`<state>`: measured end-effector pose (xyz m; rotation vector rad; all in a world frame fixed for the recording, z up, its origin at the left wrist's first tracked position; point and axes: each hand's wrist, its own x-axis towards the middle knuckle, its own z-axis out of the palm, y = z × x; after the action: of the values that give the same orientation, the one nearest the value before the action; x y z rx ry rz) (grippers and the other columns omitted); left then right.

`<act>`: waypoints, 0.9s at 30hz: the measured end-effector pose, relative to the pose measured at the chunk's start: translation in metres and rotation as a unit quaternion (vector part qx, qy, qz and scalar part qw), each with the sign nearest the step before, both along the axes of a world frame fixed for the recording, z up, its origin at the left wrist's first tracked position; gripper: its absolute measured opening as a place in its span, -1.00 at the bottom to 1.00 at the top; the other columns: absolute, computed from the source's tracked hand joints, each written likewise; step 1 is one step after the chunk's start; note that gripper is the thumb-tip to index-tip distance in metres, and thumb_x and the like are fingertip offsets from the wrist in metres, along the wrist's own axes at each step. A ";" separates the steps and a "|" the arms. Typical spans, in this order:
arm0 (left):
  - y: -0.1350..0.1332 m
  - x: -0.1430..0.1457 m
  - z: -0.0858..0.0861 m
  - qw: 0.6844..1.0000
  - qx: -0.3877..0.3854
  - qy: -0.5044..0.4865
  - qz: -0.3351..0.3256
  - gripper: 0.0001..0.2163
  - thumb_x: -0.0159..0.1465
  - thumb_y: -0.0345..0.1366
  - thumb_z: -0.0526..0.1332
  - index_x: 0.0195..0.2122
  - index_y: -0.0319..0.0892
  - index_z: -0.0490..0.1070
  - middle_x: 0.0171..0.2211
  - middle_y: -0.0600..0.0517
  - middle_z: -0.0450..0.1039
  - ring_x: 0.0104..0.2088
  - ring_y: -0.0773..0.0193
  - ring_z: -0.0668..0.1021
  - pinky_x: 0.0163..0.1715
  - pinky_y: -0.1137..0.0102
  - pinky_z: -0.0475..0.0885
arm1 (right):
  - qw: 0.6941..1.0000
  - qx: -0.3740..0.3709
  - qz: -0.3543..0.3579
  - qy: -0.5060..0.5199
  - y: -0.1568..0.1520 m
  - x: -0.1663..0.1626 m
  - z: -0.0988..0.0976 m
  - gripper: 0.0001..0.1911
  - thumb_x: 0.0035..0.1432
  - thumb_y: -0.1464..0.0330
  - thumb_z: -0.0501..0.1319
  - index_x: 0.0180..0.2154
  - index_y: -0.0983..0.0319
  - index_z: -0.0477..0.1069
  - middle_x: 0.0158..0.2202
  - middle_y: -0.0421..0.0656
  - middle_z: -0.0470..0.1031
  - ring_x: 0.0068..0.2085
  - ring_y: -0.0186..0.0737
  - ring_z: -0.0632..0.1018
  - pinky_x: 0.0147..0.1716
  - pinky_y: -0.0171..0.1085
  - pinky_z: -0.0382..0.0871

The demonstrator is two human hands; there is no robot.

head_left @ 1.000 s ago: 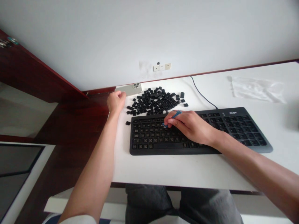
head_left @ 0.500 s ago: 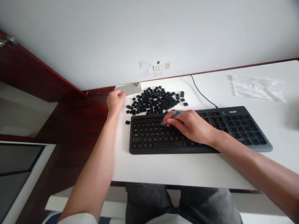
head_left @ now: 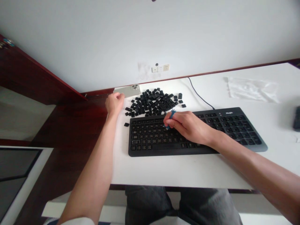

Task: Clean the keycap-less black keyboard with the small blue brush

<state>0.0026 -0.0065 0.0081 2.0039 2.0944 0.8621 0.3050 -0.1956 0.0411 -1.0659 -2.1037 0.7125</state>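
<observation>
A black keyboard [head_left: 164, 151] with its keycaps taken off lies on the white table, bare switch sockets showing. My right hand [head_left: 185, 125] is over the middle of it, thumb and fingers closed round a small blue brush [head_left: 172, 113]. The brush is tilted; its top end looks spiky and its lower end is down at the key sockets. Just behind the keyboard is a heap of loose black keycaps [head_left: 150, 102]. My left hand [head_left: 114, 102] rests in a loose fist at the table's left edge, beside a phone [head_left: 128, 91] lying camera side up, with nothing visible in it.
A single keycap [head_left: 126, 124] lies apart near the keyboard's left corner. The cable [head_left: 199, 93] runs back to the wall. A clear plastic bag [head_left: 253, 90] lies at the back right, and a dark object [head_left: 297, 118] sits at the right edge. Wall sockets [head_left: 160, 68] are behind.
The brush has swung from lying slanted to more upright in my right hand, its lower end slightly lower on the keys. The whole view has shifted a little; my left fist stays put.
</observation>
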 end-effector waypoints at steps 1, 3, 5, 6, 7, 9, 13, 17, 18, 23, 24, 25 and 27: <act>0.000 0.000 0.000 1.000 -0.001 0.000 0.001 -0.65 0.33 -0.19 0.21 -0.57 -0.12 0.17 -0.59 0.09 0.11 -0.49 0.28 0.21 -0.40 0.31 0.02 | 1.000 -0.005 0.008 0.005 0.000 0.000 0.000 -0.68 0.60 0.25 0.07 -0.23 0.21 0.46 -0.30 -0.17 0.60 -0.36 -0.29 0.54 -0.29 -0.27 0.39; 0.000 0.000 -0.001 1.000 0.000 -0.003 0.001 -0.65 0.32 -0.19 0.21 -0.57 -0.12 0.16 -0.59 0.09 0.12 -0.50 0.29 0.21 -0.40 0.31 0.02 | 1.000 -0.007 0.005 0.013 0.000 0.000 0.002 -0.67 0.60 0.24 0.08 -0.23 0.21 0.46 -0.34 -0.19 0.57 -0.39 -0.32 0.50 -0.32 -0.29 0.36; 0.001 -0.001 -0.002 1.000 0.004 -0.005 0.000 -0.65 0.32 -0.20 0.22 -0.57 -0.12 0.16 -0.59 0.09 0.12 -0.50 0.29 0.21 -0.41 0.31 0.03 | 1.000 -0.007 -0.004 0.010 -0.001 0.000 0.003 -0.67 0.59 0.24 0.09 -0.25 0.21 0.45 -0.36 -0.21 0.55 -0.41 -0.33 0.48 -0.34 -0.30 0.33; 0.001 -0.001 -0.002 1.000 0.006 -0.006 0.000 -0.65 0.32 -0.20 0.22 -0.57 -0.12 0.16 -0.59 0.09 0.12 -0.50 0.29 0.21 -0.41 0.31 0.03 | 1.000 -0.014 -0.002 0.006 -0.001 0.001 0.004 -0.68 0.59 0.25 0.10 -0.25 0.21 0.45 -0.37 -0.21 0.54 -0.41 -0.33 0.47 -0.35 -0.30 0.32; 0.001 -0.002 -0.003 1.000 0.007 -0.007 0.000 -0.64 0.32 -0.19 0.22 -0.57 -0.12 0.16 -0.59 0.09 0.12 -0.50 0.29 0.21 -0.41 0.31 0.03 | 1.000 -0.025 0.004 0.003 -0.001 0.001 0.004 -0.67 0.58 0.25 0.09 -0.26 0.21 0.46 -0.37 -0.20 0.54 -0.41 -0.33 0.48 -0.34 -0.30 0.33; 0.002 -0.002 -0.003 1.000 0.007 -0.007 0.000 -0.64 0.32 -0.19 0.23 -0.57 -0.12 0.15 -0.59 0.09 0.11 -0.50 0.29 0.21 -0.40 0.32 0.03 | 0.999 -0.048 0.021 0.008 -0.001 0.001 0.005 -0.66 0.59 0.25 0.08 -0.26 0.22 0.47 -0.37 -0.20 0.55 -0.41 -0.33 0.49 -0.34 -0.31 0.34; 0.002 -0.001 -0.002 1.000 -0.002 -0.005 0.005 -0.63 0.33 -0.18 0.22 -0.57 -0.12 0.16 -0.59 0.09 0.12 -0.50 0.28 0.22 -0.40 0.32 0.05 | 0.998 -0.052 0.022 0.016 -0.001 0.003 0.007 -0.64 0.58 0.20 0.10 -0.25 0.23 0.49 -0.41 -0.21 0.53 -0.43 -0.34 0.47 -0.37 -0.32 0.32; 0.000 0.000 0.001 1.000 -0.013 -0.005 0.011 -0.64 0.34 -0.17 0.22 -0.56 -0.11 0.16 -0.59 0.09 0.11 -0.49 0.27 0.22 -0.40 0.33 0.06 | 0.995 -0.072 0.069 -0.006 0.000 0.004 0.009 -0.63 0.59 0.20 0.12 -0.24 0.25 0.52 -0.40 -0.21 0.54 -0.42 -0.36 0.47 -0.37 -0.34 0.31; 0.000 0.000 0.001 1.000 -0.014 -0.006 0.010 -0.64 0.34 -0.17 0.21 -0.56 -0.11 0.15 -0.58 0.09 0.11 -0.49 0.27 0.22 -0.40 0.33 0.06 | 0.994 -0.076 0.077 -0.002 0.000 0.005 0.009 -0.63 0.59 0.19 0.12 -0.23 0.25 0.52 -0.40 -0.20 0.54 -0.42 -0.36 0.47 -0.38 -0.35 0.31; -0.001 -0.001 0.002 1.000 -0.014 -0.012 0.011 -0.64 0.33 -0.18 0.22 -0.56 -0.12 0.15 -0.59 0.09 0.10 -0.50 0.27 0.19 -0.40 0.32 0.04 | 0.994 -0.078 0.069 0.014 0.000 0.006 0.010 -0.59 0.57 0.14 0.17 -0.25 0.26 0.56 -0.47 -0.23 0.50 -0.48 -0.39 0.45 -0.47 -0.36 0.26; -0.001 -0.001 0.002 1.000 -0.013 -0.014 0.010 -0.64 0.33 -0.19 0.22 -0.57 -0.12 0.14 -0.59 0.09 0.09 -0.50 0.28 0.18 -0.40 0.32 0.03 | 0.994 -0.081 0.077 0.014 0.000 0.005 0.009 -0.60 0.56 0.14 0.18 -0.26 0.26 0.56 -0.46 -0.23 0.51 -0.48 -0.38 0.46 -0.46 -0.36 0.27; -0.001 0.000 0.002 1.000 -0.012 -0.015 0.010 -0.63 0.33 -0.19 0.22 -0.57 -0.12 0.13 -0.59 0.09 0.09 -0.50 0.28 0.17 -0.40 0.32 0.03 | 0.993 -0.084 0.087 0.016 -0.001 0.005 0.009 -0.60 0.56 0.14 0.19 -0.25 0.26 0.57 -0.44 -0.21 0.54 -0.46 -0.37 0.49 -0.44 -0.36 0.29; -0.001 0.000 0.002 1.000 -0.011 -0.015 0.009 -0.64 0.32 -0.20 0.22 -0.57 -0.12 0.12 -0.58 0.09 0.08 -0.50 0.28 0.15 -0.40 0.31 0.02 | 0.991 -0.091 0.096 0.030 -0.002 0.004 0.008 -0.63 0.55 0.15 0.20 -0.22 0.26 0.59 -0.39 -0.17 0.60 -0.41 -0.34 0.55 -0.39 -0.35 0.35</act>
<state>0.0027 -0.0077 0.0103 1.9524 2.0987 0.8630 0.3085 -0.1971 0.0486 -0.9312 -2.1407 1.0347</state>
